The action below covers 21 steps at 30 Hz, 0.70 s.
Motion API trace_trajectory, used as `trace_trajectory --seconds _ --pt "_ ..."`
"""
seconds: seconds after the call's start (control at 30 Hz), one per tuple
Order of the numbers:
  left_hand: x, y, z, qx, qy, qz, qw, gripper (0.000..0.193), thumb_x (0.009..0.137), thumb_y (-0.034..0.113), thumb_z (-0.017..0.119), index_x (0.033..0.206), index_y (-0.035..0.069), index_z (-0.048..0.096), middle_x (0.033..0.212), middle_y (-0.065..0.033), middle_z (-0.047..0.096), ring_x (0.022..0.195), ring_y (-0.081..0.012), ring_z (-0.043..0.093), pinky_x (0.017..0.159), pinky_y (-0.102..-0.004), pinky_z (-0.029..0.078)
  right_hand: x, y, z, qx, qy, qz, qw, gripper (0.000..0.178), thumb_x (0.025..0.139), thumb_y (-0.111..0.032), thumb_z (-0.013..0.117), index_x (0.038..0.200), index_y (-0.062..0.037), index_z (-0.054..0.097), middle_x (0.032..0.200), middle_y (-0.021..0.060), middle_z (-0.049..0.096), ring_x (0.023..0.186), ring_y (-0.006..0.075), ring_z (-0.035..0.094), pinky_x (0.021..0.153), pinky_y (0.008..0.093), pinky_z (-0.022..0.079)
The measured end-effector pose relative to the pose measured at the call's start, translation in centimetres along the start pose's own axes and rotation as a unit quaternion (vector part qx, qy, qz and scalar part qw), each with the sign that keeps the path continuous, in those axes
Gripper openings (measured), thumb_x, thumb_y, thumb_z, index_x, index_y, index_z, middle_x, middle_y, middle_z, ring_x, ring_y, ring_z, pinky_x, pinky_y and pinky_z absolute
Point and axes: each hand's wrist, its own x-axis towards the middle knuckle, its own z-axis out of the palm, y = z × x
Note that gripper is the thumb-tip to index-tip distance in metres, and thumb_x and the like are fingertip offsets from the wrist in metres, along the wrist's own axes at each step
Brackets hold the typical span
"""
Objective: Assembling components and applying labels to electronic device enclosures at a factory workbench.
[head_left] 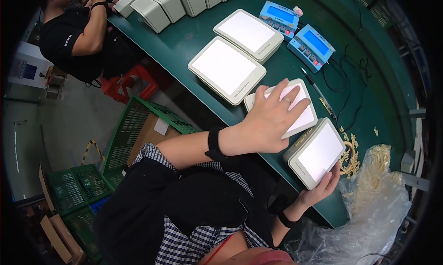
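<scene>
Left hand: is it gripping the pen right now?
No: the left hand lies flat on a white-faced pad device, while the pen rests untouched on the green table beyond it.

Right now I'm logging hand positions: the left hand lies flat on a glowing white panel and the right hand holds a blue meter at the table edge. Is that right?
Not quite. In the head view the right hand holds another white lit panel at the table edge, not a blue meter; the two blue meters sit untouched farther back. The left hand does lie flat on a glowing white panel.
</scene>
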Motion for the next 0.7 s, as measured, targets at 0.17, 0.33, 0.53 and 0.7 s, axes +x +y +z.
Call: trace_trajectory --seconds 0.17,0.33,0.53,0.7 --pt "-1.9 -3.4 -4.5 0.024 0.105 -0.047 0.993 0.091 0.070 0.053 0.074 0.143 0.010 0.042 0.151 -0.0217 0.033 0.142 -0.0408 0.027 0.111 -0.0615 0.016 -0.2 0.4 -0.1 -0.032 0.019 -0.029 0.999 0.039 0.100 -0.013 0.042 0.134 0.0069 0.044 0.133 0.0207 0.052 0.118 0.0254 0.055 0.102 0.0372 0.043" --pt "-4.9 -8.7 -5.7 0.201 0.027 -0.111 0.973 0.081 0.075 0.056 0.067 0.141 0.012 0.046 0.150 -0.0200 0.034 0.141 -0.0416 0.028 0.111 -0.0619 0.016 0.0 0.4 -0.1 -0.007 0.012 -0.009 1.000 0.040 0.101 -0.014 0.044 0.135 0.0056 0.043 0.134 0.0195 0.051 0.120 0.0241 0.052 0.104 0.0360 0.038" --pt "-9.9 -10.6 -9.3 0.163 0.010 -0.120 0.979 0.080 0.072 0.051 0.069 0.138 0.010 0.048 0.149 -0.0250 0.035 0.141 -0.0421 0.027 0.111 -0.0590 0.021 -0.4 0.3 -0.1 -0.023 0.007 -0.031 0.999 0.037 0.100 -0.012 0.044 0.133 0.0053 0.046 0.131 0.0196 0.053 0.119 0.0243 0.052 0.104 0.0354 0.038" --pt "-8.3 -8.5 -7.4 0.052 0.155 -0.341 0.926 0.082 0.068 0.041 0.073 0.135 0.002 0.047 0.146 -0.0308 0.035 0.138 -0.0427 0.033 0.110 -0.0487 0.031 -0.6 -2.7 2.1 -0.217 0.102 -0.231 0.943 0.036 0.097 -0.008 0.045 0.129 0.0072 0.048 0.127 0.0209 0.054 0.120 0.0270 0.052 0.105 0.0369 0.038"
